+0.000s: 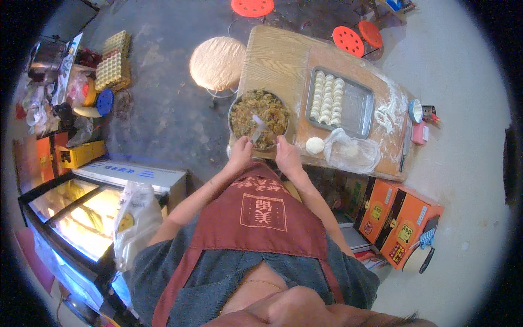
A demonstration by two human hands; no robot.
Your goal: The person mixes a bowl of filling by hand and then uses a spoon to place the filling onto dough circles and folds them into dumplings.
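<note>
Before me a large round basin [230, 122] is filled with a chopped, brown-green filling [261, 104]. At its near rim, my left hand [242, 151] grips a flat pale utensil [257, 135] that angles up over the filling. Opposite it, my right hand [288, 153] is closed on a thin utensil [270, 131], whose whitish end reaches towards the first one. Both utensils are blurred, and I cannot tell whether they touch. Right of the basin, a metal tray [357, 107] holds rows of pale shaped dough pieces [327, 99] on its left part.
A dough ball [314, 145] and a clear plastic bag [357, 157] lie at the wooden table's [273, 53] near side. Flour [388, 112] covers its right end, by a knife [405, 143]. A covered round stool [217, 63] stands left, a glass-topped freezer [77, 200] lower left.
</note>
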